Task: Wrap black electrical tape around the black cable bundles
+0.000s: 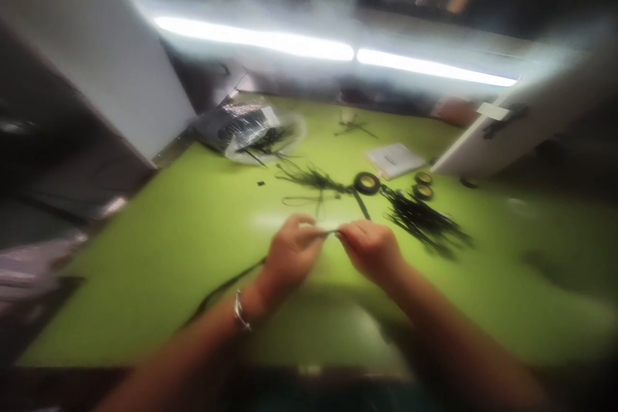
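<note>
My left hand [293, 250] and my right hand [371, 248] meet above the middle of the green table, fingertips pinched a short gap apart. A thin black cable [330, 232] spans that gap, with one end section in each pinch. From under my left hand a black cable [226, 284] trails toward the lower left; whether it is the same piece is hidden. Just beyond the hands lies a roll of black tape [367, 183], a strip of it [362, 205] reaching toward my right hand. Blur hides finer detail at the fingertips.
Bunches of thin black cables [425, 219] lie right of the tape roll, with more loose strands [313, 177] to its left. Two smaller tape rolls [423, 185] and a white flat item [394, 159] sit farther back. A clear plastic bag [241, 129] stands at the back left.
</note>
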Tool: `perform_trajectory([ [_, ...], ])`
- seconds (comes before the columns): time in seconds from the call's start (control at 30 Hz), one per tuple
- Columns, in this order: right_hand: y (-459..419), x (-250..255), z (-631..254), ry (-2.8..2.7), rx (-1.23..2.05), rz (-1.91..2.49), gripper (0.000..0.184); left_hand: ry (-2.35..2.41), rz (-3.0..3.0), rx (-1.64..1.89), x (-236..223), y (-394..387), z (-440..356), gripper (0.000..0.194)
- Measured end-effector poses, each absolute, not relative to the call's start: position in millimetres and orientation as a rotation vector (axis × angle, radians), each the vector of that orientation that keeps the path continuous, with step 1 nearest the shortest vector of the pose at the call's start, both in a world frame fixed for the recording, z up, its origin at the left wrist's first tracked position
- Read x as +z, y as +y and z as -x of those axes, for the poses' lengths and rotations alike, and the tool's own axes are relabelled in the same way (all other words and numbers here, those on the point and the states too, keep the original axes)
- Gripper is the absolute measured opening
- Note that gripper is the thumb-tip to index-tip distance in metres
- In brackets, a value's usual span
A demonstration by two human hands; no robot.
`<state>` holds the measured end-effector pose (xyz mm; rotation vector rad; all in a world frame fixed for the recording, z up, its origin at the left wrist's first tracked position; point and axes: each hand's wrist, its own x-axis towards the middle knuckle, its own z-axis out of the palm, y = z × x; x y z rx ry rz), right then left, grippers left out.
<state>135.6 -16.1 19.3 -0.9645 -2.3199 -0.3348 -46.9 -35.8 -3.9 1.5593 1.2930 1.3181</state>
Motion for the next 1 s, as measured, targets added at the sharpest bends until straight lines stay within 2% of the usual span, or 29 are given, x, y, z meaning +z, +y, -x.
perform_trajectory([
  [0.13, -14, 16, -136, -2.321, -0.394, 0.907, 0.022, 1.206, -1.443, 1.357, -1, -36, 47, 0.009],
  [0.27, -11, 12, -136, -2.298, -0.372, 0.807, 0.012, 1.058, -0.956, 1.174, 3, -35, 46, 0.013],
  [0.37, -11, 10, -136, -2.287, -0.408, 0.761, 0.013, 0.924, -0.708, 1.057, 3, -34, 47, 0.017],
  [0.57, -17, 3, -131, -2.26, -0.478, 0.827, 0.013, 0.935, -0.653, 1.099, 0, -36, 45, 0.021],
  [0.67, -21, 3, -125, -2.252, -0.297, 0.926, 0.012, 0.986, -0.695, 1.124, -2, -35, 44, 0.024],
  [0.83, -21, 7, -122, -2.243, 0.301, 0.995, 0.014, 1.116, -1.05, 1.252, -5, -32, 45, 0.02],
  [1.0, -18, 10, -126, -2.241, 0.299, 0.972, 0.016, 1.145, -1.335, 1.317, -1, -31, 46, 0.013],
])
